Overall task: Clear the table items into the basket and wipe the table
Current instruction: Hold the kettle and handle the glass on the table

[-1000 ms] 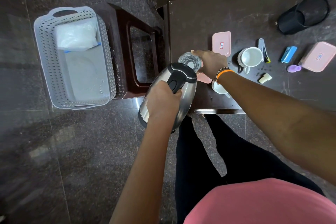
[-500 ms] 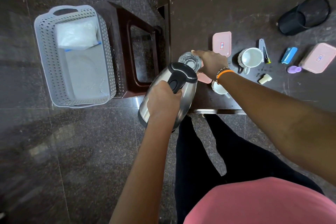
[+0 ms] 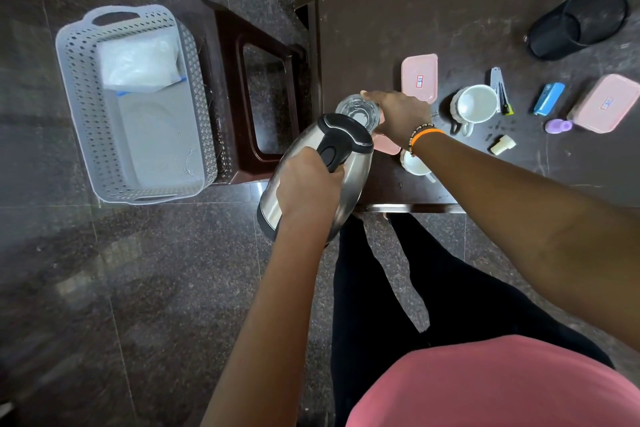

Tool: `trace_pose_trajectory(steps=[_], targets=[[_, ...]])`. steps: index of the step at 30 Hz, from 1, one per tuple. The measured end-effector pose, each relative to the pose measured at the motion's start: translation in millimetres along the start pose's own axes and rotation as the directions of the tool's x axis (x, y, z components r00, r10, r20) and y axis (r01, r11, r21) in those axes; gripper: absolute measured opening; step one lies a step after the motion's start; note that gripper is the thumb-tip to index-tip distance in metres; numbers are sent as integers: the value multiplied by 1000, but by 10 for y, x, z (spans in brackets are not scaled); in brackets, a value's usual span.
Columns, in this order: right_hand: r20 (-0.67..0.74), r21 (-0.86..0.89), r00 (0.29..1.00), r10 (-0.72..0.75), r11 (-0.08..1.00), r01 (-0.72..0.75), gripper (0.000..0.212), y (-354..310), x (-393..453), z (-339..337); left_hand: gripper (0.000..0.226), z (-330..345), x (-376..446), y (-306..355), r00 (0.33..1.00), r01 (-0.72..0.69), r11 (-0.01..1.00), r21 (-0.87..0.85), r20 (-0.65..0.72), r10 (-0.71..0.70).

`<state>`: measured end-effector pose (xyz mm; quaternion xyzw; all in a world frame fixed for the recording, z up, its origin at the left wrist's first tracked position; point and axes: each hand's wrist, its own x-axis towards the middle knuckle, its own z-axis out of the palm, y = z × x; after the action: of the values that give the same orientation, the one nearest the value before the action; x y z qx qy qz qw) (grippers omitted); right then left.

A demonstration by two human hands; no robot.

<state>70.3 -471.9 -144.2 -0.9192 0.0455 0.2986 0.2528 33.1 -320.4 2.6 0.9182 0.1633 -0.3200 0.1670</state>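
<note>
At the table's (image 3: 381,31) near-left corner: steel kettle (image 3: 313,184) with black lid, tilted, held clear of the tabletop and overhanging the near edge; left hand (image 3: 306,180) curled round its black handle. Beside the kettle lid, clear glass (image 3: 358,111), gripped from the right by the right hand (image 3: 398,114), fingers wrapped about its side; whether the glass rests on the table cannot be told.

Along the near edge, right of the glass: white cup (image 3: 414,165), partly hidden under the right wrist; small pink item (image 3: 388,144), mostly covered.

Mid-table, left to right: pink lidded box (image 3: 419,76); white mug (image 3: 472,105); nail clipper (image 3: 498,88); blue stapler (image 3: 549,98); purple piece (image 3: 557,125); second pink box (image 3: 604,102); cream cap-like piece (image 3: 503,144) nearer the front.

Far-right corner: black mesh holder (image 3: 578,22), lying on its side.

Floor, left of the table: dark wooden stool (image 3: 228,87); grey perforated basket (image 3: 83,107) just beside it, holding a clear plastic bag (image 3: 138,64) at its far end.
</note>
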Motion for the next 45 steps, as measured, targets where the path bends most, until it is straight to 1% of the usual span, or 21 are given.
trace_pose_trajectory(steps=[6,10,14,17,24,30,36,39,43,45], targets=[[10,-1,1000,0,1000,0,52,3,2,-7,30,-2,5,-30,1000,0,1000,-15,2,0],[13,-9,1000,5,1000,-5,54,2,7,-9,32,12,-11,-37,1000,-2,1000,-2,-5,2],[-2,-11,1000,5,1000,-5,51,2,7,-2,32,7,-18,-48,1000,-9,1000,-9,-6,9],[2,-21,1000,5,1000,-5,53,-1,6,-4,29,-5,-20,-47,1000,-10,1000,-16,0,10],[12,-20,1000,10,1000,-9,55,-10,-5,-7,33,13,-30,-74,1000,-11,999,-38,-12,11],[-14,-23,1000,18,1000,-18,53,-22,-22,4,36,46,4,-241,1000,1,988,-154,-5,-2],[-22,-29,1000,23,999,-23,57,-28,-20,12,41,116,0,-436,999,-3,958,-287,-42,-9],[-17,-40,999,31,999,-32,59,-34,-16,16,43,176,-19,-508,999,2,951,-310,-44,-16],[-25,-47,999,41,998,-42,60,-37,-12,20,40,227,-31,-586,998,-34,955,-294,-65,16],[-32,-51,998,44,998,-46,61,-39,-12,27,44,244,-24,-617,997,-51,953,-299,-68,32]])
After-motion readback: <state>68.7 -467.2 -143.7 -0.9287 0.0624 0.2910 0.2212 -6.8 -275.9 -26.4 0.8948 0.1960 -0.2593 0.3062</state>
